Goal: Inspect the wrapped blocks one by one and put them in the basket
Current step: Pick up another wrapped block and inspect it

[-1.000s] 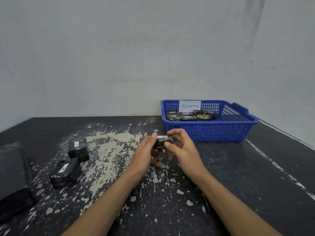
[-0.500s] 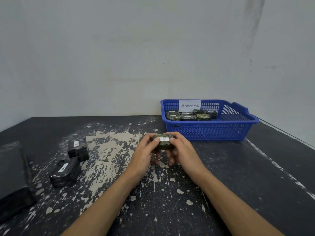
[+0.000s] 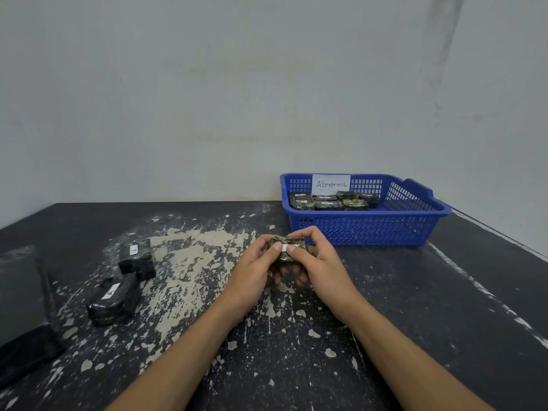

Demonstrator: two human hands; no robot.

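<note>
A small dark wrapped block with a white label is held above the table's middle between both hands. My left hand grips its left side and my right hand its right side, both thumbs pressing on the label. Two more black wrapped blocks lie on the table to the left, one behind the other, each with a white label. The blue basket stands at the back right with an "Abnormal" card and several wrapped blocks inside.
The black table has worn, flaking paint across its middle. A large black wrapped bundle lies at the left edge. A grey wall rises behind the table, and the table's right edge runs diagonally past the basket.
The block has been turned in my hands so its white label faces me, and both thumbs have closed over the label. The hands have stayed in about the same place.
</note>
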